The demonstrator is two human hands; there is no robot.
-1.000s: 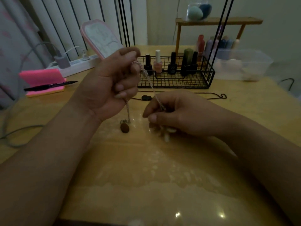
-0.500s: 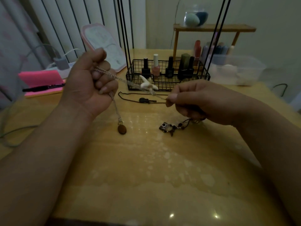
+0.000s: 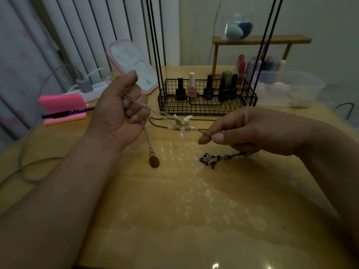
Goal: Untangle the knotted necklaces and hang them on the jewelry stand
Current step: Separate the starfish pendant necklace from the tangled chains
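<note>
I am in the middle of the untangling: my left hand (image 3: 120, 113) is clenched around a thin silver link chain (image 3: 161, 113), and my right hand (image 3: 242, 131) pinches the same chain between thumb and forefinger, so it runs taut and slanting between them above the glossy yellow wooden table (image 3: 174, 210). A pale, shell-like starfish pendant (image 3: 181, 124) hangs on that stretch, near my right fingertips. A second run of chain drops from my left fist to a smooth brown oval pendant (image 3: 154, 161) resting on the table. A small metal camera charm (image 3: 206, 158) on a dark beaded cord lies just under my right hand; whether I hold that cord I cannot tell. I judge the next move is to ease the fine links apart where they cross by my left fingers, gently, then lift a freed necklace to the black wire jewelry stand (image 3: 207, 105) behind.
</note>
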